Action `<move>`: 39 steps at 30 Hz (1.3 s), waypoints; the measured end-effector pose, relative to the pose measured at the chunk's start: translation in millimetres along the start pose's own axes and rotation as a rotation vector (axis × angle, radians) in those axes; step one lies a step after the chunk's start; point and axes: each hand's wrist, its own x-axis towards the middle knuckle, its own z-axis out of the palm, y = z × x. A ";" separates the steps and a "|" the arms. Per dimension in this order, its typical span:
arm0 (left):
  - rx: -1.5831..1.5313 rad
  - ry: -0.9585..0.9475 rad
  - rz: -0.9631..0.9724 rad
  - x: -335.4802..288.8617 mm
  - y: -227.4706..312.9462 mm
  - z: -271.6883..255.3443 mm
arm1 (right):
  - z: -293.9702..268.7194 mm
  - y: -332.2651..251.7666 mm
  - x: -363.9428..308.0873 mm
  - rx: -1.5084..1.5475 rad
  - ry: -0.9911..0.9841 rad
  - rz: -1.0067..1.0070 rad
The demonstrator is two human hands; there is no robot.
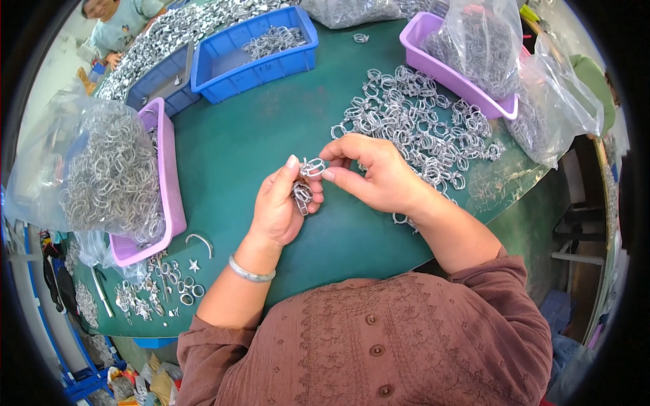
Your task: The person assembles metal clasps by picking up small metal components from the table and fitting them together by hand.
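My left hand [279, 203] is closed around a few silvery metal rings [302, 195], which show between its fingers and palm. Another openwork silvery ring [312, 168] sits at its thumb and fingertips. From the other side, the thumb and forefinger of my right hand [372, 169] pinch the edge of that ring. Just beyond my right hand spreads a loose pile of similar rings [413, 111] on the green tabletop [271, 128]. My right hand and forearm hide part of the pile's near side.
Left stands a lilac basket [174, 183] with a bagged heap of rings [112, 176]; another lilac basket [460, 88] is at far right. Blue bins [257, 71] stand at the back. Sample rings and charms [162, 287] lie near left. Another person [125, 27] sits at far left.
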 end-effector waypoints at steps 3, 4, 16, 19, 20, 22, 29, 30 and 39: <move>0.009 -0.003 0.025 -0.8 1.3 2.0 | 0.8 -0.2 -0.3 0.052 0.015 0.038; 0.017 -0.010 0.044 -1.6 2.2 2.8 | 0.9 0.2 -0.4 0.052 0.015 0.035; 0.027 -0.049 0.084 -0.9 0.5 -1.0 | -0.4 3.1 -1.6 0.252 -0.060 0.188; 0.016 -0.033 0.075 -2.5 1.6 1.3 | -1.5 1.2 -0.6 0.280 -0.094 0.269; 0.015 -0.033 0.074 -2.2 1.6 0.9 | -1.2 1.7 -0.6 0.330 -0.096 0.302; 0.015 -0.070 0.076 -1.1 1.8 0.1 | -0.3 2.0 -0.4 0.380 -0.099 0.336; 0.042 -0.065 0.084 -2.1 2.7 4.0 | -0.7 0.6 2.6 0.577 -0.111 0.459; 0.042 -0.052 0.085 -2.1 2.6 4.4 | -0.7 1.1 2.8 0.608 -0.113 0.467; 0.112 -0.018 0.115 -4.6 4.4 8.9 | 1.5 4.7 3.4 0.665 0.032 0.440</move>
